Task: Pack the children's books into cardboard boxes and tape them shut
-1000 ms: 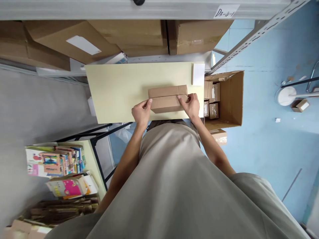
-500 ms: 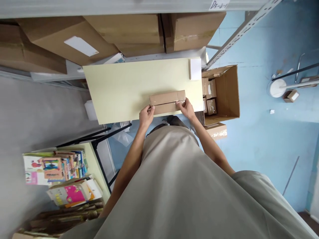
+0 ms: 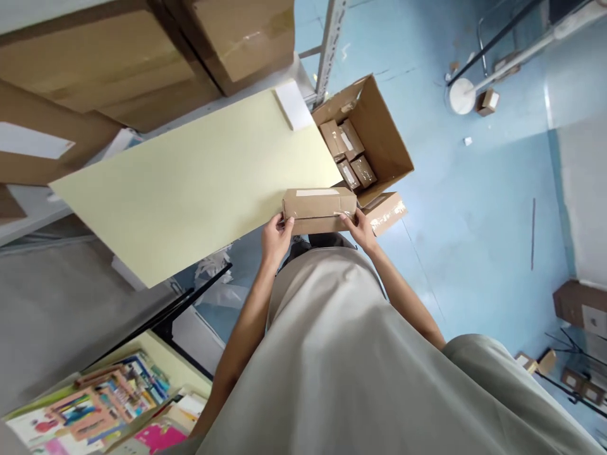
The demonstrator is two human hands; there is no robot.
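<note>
We see a blue floor [image 3: 478, 208]; a pale yellow table [image 3: 190, 183]; big brown boxes [image 3: 142, 57] on a shelf; bright books [image 3: 104, 411].

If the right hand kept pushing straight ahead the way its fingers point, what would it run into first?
The right hand already grips the taped parcel. Straight on, up and slightly left, the pale yellow tabletop would likely come first; the open carton sits off to the right, though depth is uncertain.

The small cardboard box [image 3: 318, 210] now sits off the table [image 3: 190, 183] edge, gripped at both ends and drawn nearer the open carton [image 3: 379, 136].
</note>
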